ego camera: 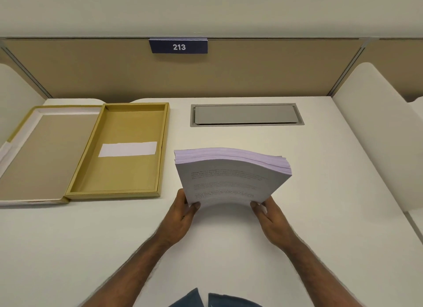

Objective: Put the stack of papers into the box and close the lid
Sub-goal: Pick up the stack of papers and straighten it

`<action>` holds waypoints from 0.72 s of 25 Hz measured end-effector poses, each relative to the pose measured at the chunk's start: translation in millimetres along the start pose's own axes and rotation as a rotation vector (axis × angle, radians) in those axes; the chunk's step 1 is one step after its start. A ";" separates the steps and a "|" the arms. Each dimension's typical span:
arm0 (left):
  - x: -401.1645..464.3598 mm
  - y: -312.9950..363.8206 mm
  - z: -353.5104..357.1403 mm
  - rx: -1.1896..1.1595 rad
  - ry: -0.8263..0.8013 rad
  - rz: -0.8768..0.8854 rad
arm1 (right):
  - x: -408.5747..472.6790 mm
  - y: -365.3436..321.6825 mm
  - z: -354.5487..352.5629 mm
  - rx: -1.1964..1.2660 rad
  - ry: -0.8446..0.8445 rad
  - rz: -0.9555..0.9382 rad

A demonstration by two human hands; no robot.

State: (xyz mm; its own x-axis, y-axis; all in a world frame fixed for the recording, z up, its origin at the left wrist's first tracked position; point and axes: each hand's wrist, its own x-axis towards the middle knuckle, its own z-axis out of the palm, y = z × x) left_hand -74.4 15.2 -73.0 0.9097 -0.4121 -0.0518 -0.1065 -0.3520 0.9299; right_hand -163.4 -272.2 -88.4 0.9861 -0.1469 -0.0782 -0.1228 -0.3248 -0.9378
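A thick stack of printed white papers (229, 176) is lifted off the desk and bowed upward in the middle. My left hand (183, 211) grips its near left corner and my right hand (270, 215) grips its near right corner. To the left lies the open mustard-yellow box (160, 151), with a white slip (128, 149) on its floor. Its lid (45, 153) is folded flat out to the left, inner side up. The papers are to the right of the box and apart from it.
A grey cable hatch (246, 114) is set in the white desk (229, 249) behind the papers. A tan partition with a "213" sign (179, 46) closes the back. White side dividers (375, 132) stand right and left.
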 end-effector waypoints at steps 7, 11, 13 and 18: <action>-5.3 -6.4 -16.0 0.009 -0.034 -0.051 | -8.2 -6.6 10.0 -0.132 0.056 -0.006; -22.1 -21.1 -55.3 -0.067 -0.089 -0.122 | -15.3 -30.4 40.1 -0.142 0.024 0.004; -27.4 -26.7 -84.5 -0.113 -0.103 -0.160 | -13.8 -46.5 62.9 -0.109 0.011 0.064; -25.5 -34.5 -182.3 -0.175 -0.119 -0.201 | 10.5 -91.3 130.3 0.004 -0.030 0.136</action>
State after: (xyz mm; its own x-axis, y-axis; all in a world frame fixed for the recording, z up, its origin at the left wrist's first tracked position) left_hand -20.7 191.1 -37.5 0.8509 -0.4481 -0.2741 0.1515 -0.2903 0.9449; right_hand -127.1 -122.4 -47.7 0.9632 -0.1617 -0.2145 -0.2550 -0.2999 -0.9193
